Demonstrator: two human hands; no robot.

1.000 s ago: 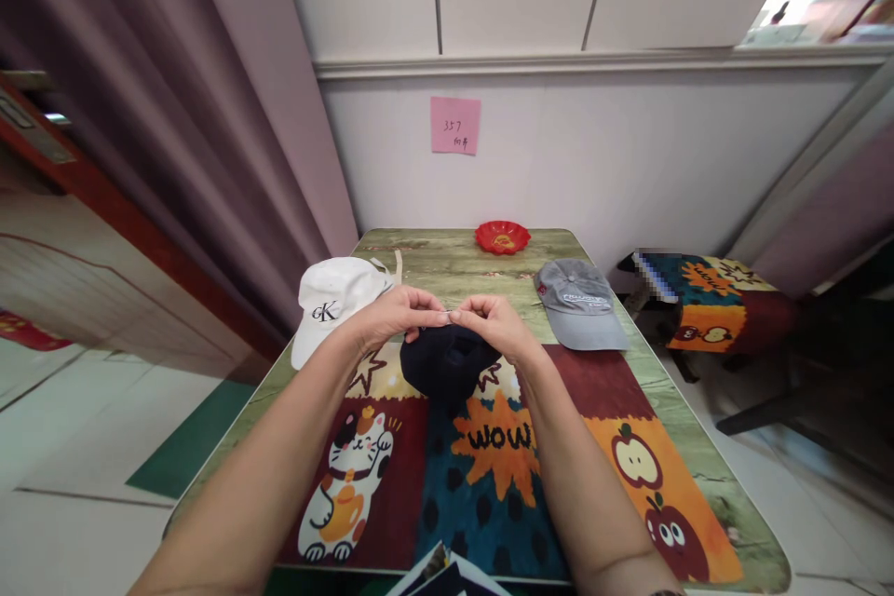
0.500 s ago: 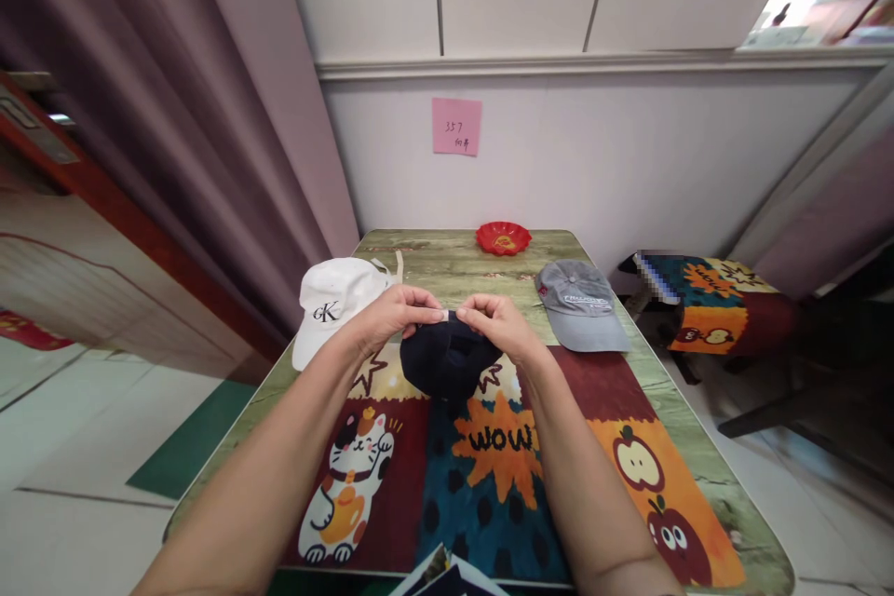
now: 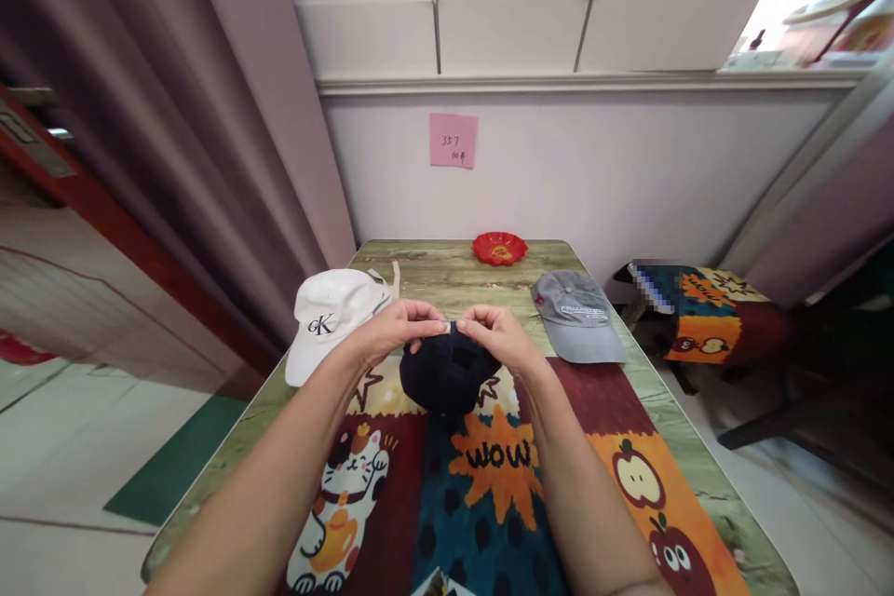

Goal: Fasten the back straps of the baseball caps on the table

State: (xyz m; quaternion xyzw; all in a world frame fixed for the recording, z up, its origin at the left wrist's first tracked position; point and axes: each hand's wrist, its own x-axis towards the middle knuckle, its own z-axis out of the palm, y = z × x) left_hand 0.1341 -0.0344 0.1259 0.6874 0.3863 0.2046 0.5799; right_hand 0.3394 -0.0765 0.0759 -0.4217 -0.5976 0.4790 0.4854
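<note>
A dark navy cap (image 3: pixel 443 382) is held over the middle of the table, its back opening and strap turned up toward me. My left hand (image 3: pixel 405 326) pinches the strap on the left, and my right hand (image 3: pixel 493 332) pinches it on the right. Between the fingertips shows a small pale patch, too small to make out. A white cap (image 3: pixel 331 317) with black letters lies just beyond my left forearm. Off to the right of my right hand sits a grey cap (image 3: pixel 576 312), its brim facing me.
A patterned cloth (image 3: pixel 615 419) covers the near part of the wood-look table (image 3: pixel 419 270). At the back stands a red scalloped dish (image 3: pixel 500 248). A pink note (image 3: pixel 453 141) sticks to the wall. To the right is a cloth-covered stool (image 3: pixel 712 317); a curtain (image 3: pixel 279 112) hangs left.
The view has tilted up slightly, so the table things sit lower in the picture. Both hands keep their pinch on the navy cap's strap; the other caps have not moved.
</note>
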